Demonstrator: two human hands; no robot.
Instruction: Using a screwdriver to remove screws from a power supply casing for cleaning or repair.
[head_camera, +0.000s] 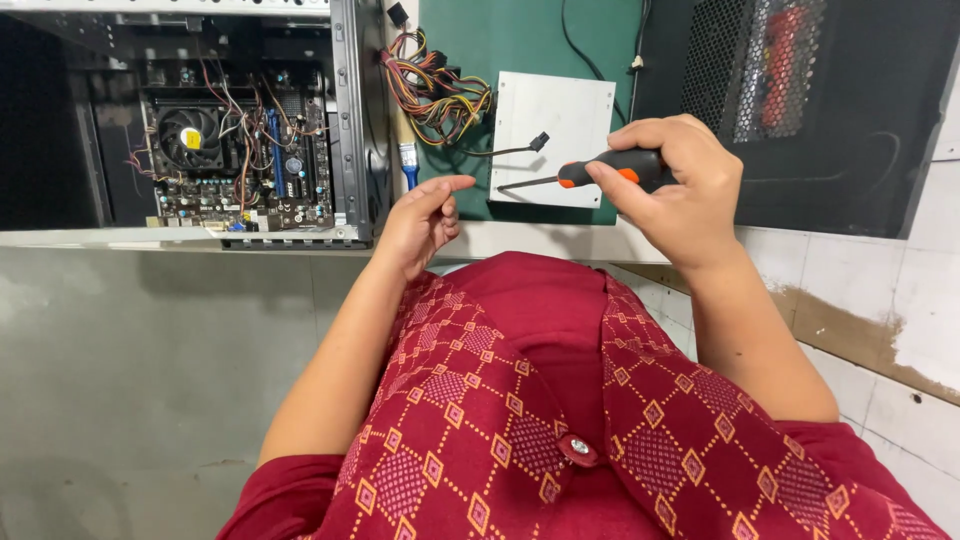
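Two bare hands hover over the front edge of a workbench, seen from above. Right hand (672, 185) is closed around a screwdriver (592, 172), fingers and thumb wrapped over its black and orange handle. Left hand (420, 220) holds nothing; its fingers are loosely curled and open, apart from the tool.

Taking the grey power supply box (555, 130) on the green mat (480, 50) as the landmark: the screwdriver hangs just over the box's near edge, its long axis almost level, the thin metal shaft pointing left toward the left hand, tip slightly lower than the handle. It looks light, rigid and easy to control; the moulded handle is the natural place to grip, as it is held now, and the bare shaft would likely be slippery.

Left of the box lies a bundle of coloured wires (435, 90), then an open computer case (240, 130) showing its motherboard and fan. Right of the box sits a black perforated panel (800, 90).
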